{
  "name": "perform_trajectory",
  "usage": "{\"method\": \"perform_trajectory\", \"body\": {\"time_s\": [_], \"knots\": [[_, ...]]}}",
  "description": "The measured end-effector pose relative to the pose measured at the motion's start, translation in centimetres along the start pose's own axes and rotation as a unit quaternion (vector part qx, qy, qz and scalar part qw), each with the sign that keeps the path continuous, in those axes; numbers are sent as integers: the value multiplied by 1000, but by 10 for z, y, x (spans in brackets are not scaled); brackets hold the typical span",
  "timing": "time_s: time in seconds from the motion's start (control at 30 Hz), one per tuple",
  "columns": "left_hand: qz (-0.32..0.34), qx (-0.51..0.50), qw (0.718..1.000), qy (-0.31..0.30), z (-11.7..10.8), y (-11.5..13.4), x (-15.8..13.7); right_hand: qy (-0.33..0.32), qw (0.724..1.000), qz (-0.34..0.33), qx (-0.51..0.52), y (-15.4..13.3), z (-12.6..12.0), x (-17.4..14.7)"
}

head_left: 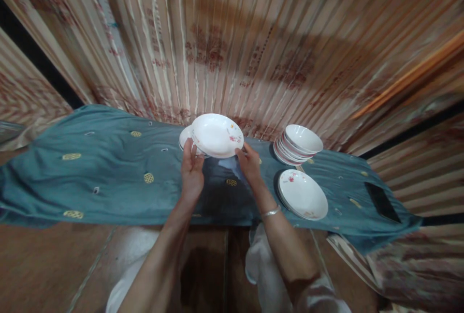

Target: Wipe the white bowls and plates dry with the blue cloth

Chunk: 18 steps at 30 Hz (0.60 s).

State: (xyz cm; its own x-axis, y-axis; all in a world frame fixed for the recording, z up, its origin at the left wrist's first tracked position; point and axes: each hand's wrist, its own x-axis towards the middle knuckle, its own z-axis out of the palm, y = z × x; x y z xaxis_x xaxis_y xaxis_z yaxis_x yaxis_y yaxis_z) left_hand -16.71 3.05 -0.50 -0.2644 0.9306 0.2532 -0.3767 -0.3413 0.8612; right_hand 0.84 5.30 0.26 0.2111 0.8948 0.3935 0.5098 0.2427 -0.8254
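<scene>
A white plate [216, 135] with small flowers on its rim is held between my two hands, tilted a little toward me. My left hand [192, 171] grips its left lower edge, fingers along the rim and thumb below. On the right lower edge, my right hand [248, 162] pinches the rim with the thumb on top. Partly hidden behind it, another white dish [184, 136] shows at the left, by my left fingertips. A pale cloth [229, 164] lies beneath the plate near my right hand.
A teal patterned cloth [116, 168] covers the long table. On the right stand a stack of white bowls [299, 144] and, nearer me, a stack of flowered plates [303, 195]. A dark flat phone-like object [382, 201] lies at the right end. A pleated curtain [232, 42] hangs behind.
</scene>
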Motion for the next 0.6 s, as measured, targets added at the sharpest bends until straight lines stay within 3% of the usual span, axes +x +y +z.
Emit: {"method": "perform_trajectory", "body": {"time_s": [0.13, 0.23, 0.43, 0.6], "knots": [[-41, 2, 999, -10, 12, -5, -28, 54, 998, 24, 7, 1, -30, -48], [-94, 21, 995, -2, 8, -17, -45, 73, 996, 60, -9, 7, -42, -77], [-192, 9, 980, 55, -8, -29, -66, 56, 993, 108, -10, 24, -46, -121], [-225, 13, 974, 27, -10, -33, -73, 57, 988, 138, -45, 33, -49, -135]]}}
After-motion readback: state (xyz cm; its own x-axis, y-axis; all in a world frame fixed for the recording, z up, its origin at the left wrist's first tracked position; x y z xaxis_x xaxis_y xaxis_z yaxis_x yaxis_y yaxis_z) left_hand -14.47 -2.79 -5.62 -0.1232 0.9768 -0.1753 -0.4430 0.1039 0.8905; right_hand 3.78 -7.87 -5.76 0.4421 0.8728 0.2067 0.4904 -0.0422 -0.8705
